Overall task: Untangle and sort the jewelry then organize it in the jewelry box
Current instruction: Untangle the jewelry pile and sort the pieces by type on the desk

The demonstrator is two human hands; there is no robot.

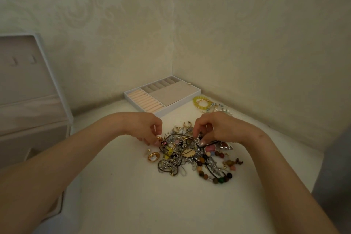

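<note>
A tangled heap of jewelry point(190, 155) lies on the white table: chains, dark cords, coloured beads, rings and a gold leaf pendant. My left hand point(146, 129) pinches a small gold piece at the heap's left edge. My right hand point(210, 129) pinches a dark cord and chain at the heap's top. A gold ring point(153, 156) lies just left of the heap. The white jewelry tray point(191, 95), with ring rolls and beige compartments, stands behind in the wall corner.
A yellow bead bracelet point(201, 102) and pearl pieces point(223, 109) lie apart at the back right. A white jewelry box with its lid raised point(28, 85) stands at the left. Walls meet close behind the tray; the table edge runs along the right.
</note>
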